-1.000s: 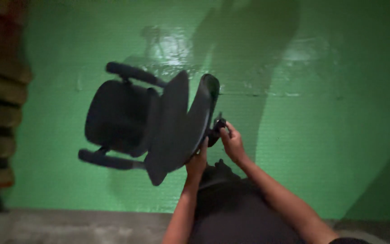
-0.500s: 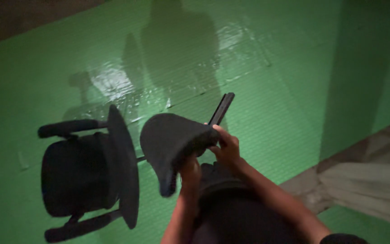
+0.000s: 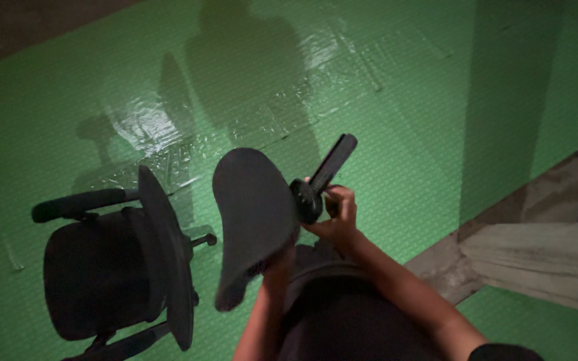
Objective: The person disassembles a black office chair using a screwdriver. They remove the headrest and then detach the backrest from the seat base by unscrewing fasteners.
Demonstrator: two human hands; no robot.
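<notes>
Fingers of right hand (image 3: 337,217) shut on headrest (image 3: 252,217) stem, left hand (image 3: 277,257) hidden under pad, grip unclear, office chair (image 3: 112,267) nearby on green floor (image 3: 403,100)

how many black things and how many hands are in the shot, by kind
black office chair: 1
black curved headrest pad with its bracket arm: 1
hands, left hand and right hand, both on the headrest: 2
total: 4
</notes>
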